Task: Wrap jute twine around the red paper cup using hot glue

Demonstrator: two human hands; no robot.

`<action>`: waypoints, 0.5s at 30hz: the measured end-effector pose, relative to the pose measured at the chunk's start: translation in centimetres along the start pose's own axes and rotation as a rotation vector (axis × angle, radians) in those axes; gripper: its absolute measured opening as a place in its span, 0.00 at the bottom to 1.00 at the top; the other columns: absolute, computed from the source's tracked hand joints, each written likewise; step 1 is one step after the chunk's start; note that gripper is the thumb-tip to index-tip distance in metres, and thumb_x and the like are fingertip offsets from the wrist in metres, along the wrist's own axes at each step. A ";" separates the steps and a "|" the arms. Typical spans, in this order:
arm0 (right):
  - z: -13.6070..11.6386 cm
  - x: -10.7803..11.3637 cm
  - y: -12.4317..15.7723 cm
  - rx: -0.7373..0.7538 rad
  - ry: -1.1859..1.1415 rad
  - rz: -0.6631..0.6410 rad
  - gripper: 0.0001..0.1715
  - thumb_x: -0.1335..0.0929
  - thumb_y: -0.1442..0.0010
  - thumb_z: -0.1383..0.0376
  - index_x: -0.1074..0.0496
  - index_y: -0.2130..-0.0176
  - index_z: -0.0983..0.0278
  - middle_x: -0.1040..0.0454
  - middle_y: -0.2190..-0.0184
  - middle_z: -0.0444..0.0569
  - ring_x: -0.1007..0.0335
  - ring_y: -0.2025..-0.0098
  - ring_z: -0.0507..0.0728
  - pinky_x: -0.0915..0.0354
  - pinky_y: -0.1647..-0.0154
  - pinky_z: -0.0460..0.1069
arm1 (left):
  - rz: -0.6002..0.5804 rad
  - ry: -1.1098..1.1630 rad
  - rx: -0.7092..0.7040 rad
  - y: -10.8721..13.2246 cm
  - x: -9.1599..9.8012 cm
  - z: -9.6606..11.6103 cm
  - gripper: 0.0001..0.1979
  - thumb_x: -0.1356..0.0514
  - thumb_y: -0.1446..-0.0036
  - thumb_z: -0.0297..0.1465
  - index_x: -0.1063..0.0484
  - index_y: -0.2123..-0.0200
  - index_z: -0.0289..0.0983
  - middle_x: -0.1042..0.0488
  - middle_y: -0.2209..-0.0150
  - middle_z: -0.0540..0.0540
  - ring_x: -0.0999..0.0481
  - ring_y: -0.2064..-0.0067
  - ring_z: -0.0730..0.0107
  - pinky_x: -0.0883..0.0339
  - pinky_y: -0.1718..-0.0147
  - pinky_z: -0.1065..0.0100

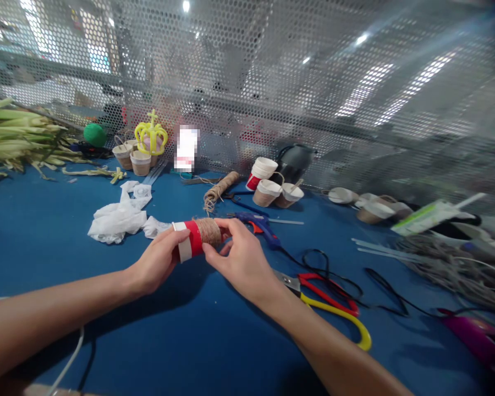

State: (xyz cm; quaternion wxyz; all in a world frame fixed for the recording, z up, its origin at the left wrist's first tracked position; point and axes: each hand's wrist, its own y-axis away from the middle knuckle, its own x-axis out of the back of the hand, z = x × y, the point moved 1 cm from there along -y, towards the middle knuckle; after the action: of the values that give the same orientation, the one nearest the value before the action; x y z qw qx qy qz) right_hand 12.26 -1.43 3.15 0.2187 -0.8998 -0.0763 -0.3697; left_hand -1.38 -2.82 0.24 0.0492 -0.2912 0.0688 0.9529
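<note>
A red and white paper cup (195, 238) lies on its side in the air above the blue table, its base end wound with brown twine (208, 231). My left hand (159, 257) is closed round the white rim end, thumb on top. On the twine-wrapped end, my right hand (243, 256) has its thumb and fingers closed about the cup. Just beyond the cup lies a roll of twine (221, 188), with loose strands near the cup. A blue glue gun (260, 225) rests right behind my right hand. Scissors (334, 308) with red and yellow handles lie beside my right forearm.
Crumpled white plastic (117, 220) lies left of the cup. Twine-wrapped cups (267, 192) and a yellow crown-shaped piece (151, 135) stand along the perforated metal screen (214, 66). Glue sticks (385, 250), grey cord (466, 269) and black cable (346, 286) lie at right; pale husks (20, 137) at far left.
</note>
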 end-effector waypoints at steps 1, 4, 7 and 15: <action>0.0 0.2 -0.1 -0.009 -0.029 -0.013 0.19 0.33 0.55 0.67 0.35 0.60 0.67 0.33 0.64 0.52 0.35 0.66 0.55 0.35 0.70 0.50 | 0.002 -0.010 0.003 -0.1 0.1 0.0 0.16 0.46 0.52 0.31 0.31 0.60 0.28 0.24 0.68 0.44 0.29 0.65 0.65 0.39 0.63 0.68; 0.3 1.2 -0.6 -0.052 -0.186 -0.096 0.18 0.33 0.52 0.61 0.36 0.61 0.66 0.31 0.67 0.50 0.34 0.67 0.54 0.35 0.69 0.50 | -0.018 -0.083 -0.028 -0.5 0.6 -0.1 0.15 0.46 0.51 0.31 0.30 0.61 0.29 0.25 0.70 0.45 0.29 0.67 0.66 0.39 0.65 0.68; 0.8 2.6 -1.3 -0.119 -0.289 -0.096 0.18 0.36 0.48 0.55 0.36 0.63 0.66 0.31 0.67 0.51 0.34 0.64 0.54 0.35 0.67 0.50 | -0.136 -0.267 -0.135 -0.5 1.3 0.0 0.14 0.47 0.49 0.32 0.29 0.61 0.34 0.25 0.66 0.47 0.30 0.66 0.68 0.40 0.67 0.71; 1.5 2.9 -0.3 -0.231 -0.467 -0.422 0.24 0.38 0.46 0.56 0.43 0.52 0.65 0.36 0.59 0.53 0.34 0.61 0.55 0.33 0.66 0.51 | -0.356 -0.551 -0.193 0.4 1.4 0.5 0.14 0.48 0.47 0.34 0.28 0.60 0.35 0.26 0.63 0.47 0.32 0.61 0.67 0.42 0.58 0.71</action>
State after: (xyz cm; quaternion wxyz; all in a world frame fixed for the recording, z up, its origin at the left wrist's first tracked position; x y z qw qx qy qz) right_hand 15.20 -0.51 4.32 0.0107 -0.9435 -0.2665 -0.1968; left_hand -2.91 -3.05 -0.08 0.2039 -0.0334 -0.0895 0.9743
